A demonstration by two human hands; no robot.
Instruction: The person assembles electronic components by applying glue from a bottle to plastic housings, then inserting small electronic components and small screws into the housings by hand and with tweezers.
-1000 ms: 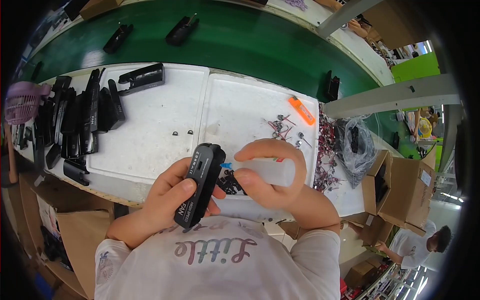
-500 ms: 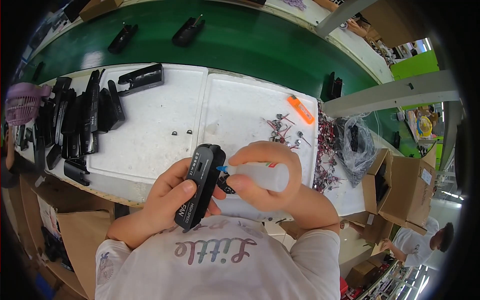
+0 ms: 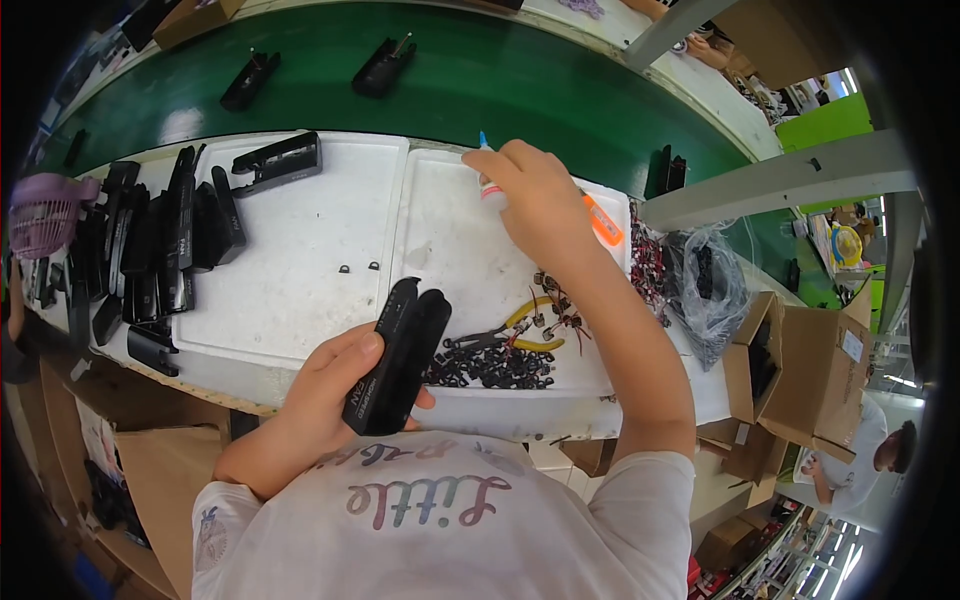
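Observation:
My left hand [image 3: 335, 378] is closed round a long black plastic fan housing [image 3: 402, 355], tilted above the near edge of the white foam tray [image 3: 300, 335]. Out over the far part of the tray, my right hand [image 3: 535, 195] grips a small white squeeze bottle [image 3: 493, 196] with a blue nozzle pointing away from me; the hand covers most of it. Below my right forearm lie pliers with yellow handles [image 3: 540, 345], a heap of small black parts [image 3: 495, 368] and several small components with red wires [image 3: 560, 312]. An orange tool [image 3: 603, 222] is partly behind my right hand.
Black housings [image 3: 180, 235] and a purple basket [image 3: 48, 212] crowd the left side. Beyond the tray runs a green belt [image 3: 300, 90] carrying black housings. To the right are a clear plastic bag [image 3: 705, 290], cardboard boxes [image 3: 815, 375], a metal post [image 3: 770, 180] and another person [image 3: 860, 460].
My right hand has carried the bottle away from the housing, forward over the tray, uncovering the pliers and black parts. My left hand has turned the housing, showing more of its side.

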